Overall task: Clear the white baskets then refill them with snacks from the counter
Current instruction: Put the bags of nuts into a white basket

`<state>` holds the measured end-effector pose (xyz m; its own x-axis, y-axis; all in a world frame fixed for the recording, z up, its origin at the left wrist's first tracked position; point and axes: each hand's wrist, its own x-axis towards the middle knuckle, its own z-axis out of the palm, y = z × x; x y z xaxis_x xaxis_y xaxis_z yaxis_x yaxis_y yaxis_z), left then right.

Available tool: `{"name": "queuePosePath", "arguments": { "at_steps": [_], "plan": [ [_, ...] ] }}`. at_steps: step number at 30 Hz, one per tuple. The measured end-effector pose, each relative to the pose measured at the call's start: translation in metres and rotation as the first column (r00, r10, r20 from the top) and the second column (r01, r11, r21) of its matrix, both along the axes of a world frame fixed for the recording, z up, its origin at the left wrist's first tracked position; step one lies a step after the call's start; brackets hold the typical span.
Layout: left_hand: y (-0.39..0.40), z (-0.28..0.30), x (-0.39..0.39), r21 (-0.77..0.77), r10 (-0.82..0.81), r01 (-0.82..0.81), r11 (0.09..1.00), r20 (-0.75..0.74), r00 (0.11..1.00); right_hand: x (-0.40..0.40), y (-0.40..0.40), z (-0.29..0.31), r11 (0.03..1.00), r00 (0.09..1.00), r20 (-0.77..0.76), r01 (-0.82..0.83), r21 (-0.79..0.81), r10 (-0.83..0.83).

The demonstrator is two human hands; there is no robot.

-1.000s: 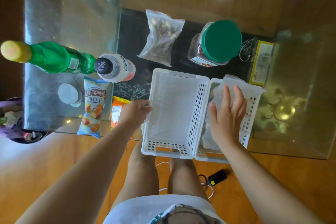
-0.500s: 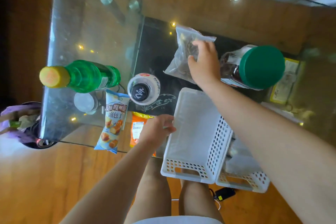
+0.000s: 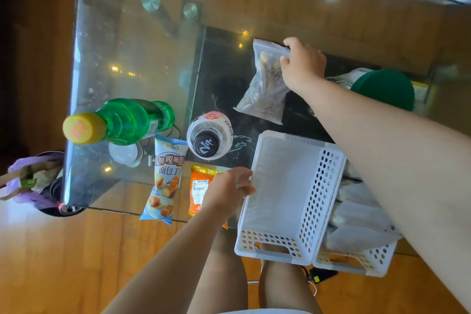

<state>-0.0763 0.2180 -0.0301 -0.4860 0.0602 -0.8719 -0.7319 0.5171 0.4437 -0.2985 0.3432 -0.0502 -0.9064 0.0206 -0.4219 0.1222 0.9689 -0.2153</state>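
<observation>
Fingers of my right hand (image 3: 302, 66) now pinch the upper right corner of the clear snack bag (image 3: 265, 84); half a second ago they lay over its top. It lies on the tabletop (image 3: 142, 41) beyond the empty white basket (image 3: 288, 194). My left hand (image 3: 226, 188) stays on that basket's left rim, fingers curled over it. The second basket (image 3: 362, 260) sits just beside, holding wrappers.
</observation>
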Motion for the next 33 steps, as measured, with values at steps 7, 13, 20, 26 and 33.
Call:
{"name": "queuePosePath", "arguments": {
  "at_steps": [7,13,20,26,33],
  "plan": [
    [0.003,0.005,0.002,-0.06,-0.031,0.03,0.998,-0.028,0.999,0.016,-0.005,0.028,0.993,0.998,-0.038,-0.054,-0.105,0.05],
    [0.017,0.015,0.005,-0.219,-0.142,0.124,0.968,-0.066,0.988,0.065,0.011,0.094,0.931,0.993,-0.099,-0.091,-0.355,0.059],
    [0.043,0.038,-0.002,-0.313,-0.198,0.168,0.935,-0.067,0.978,0.139,0.094,0.168,0.725,0.855,-0.364,0.021,-0.689,-0.371],
    [0.088,0.08,0.0,-0.364,-0.183,0.036,0.931,-0.378,0.908,0.218,0.189,0.207,0.584,0.706,-0.323,0.158,-0.796,-0.631],
    [0.187,0.108,0.018,-0.357,-0.579,0.456,0.815,-0.532,0.618,0.301,0.282,0.17,0.661,0.588,-0.354,0.462,-0.591,-0.727]
  ]
}}
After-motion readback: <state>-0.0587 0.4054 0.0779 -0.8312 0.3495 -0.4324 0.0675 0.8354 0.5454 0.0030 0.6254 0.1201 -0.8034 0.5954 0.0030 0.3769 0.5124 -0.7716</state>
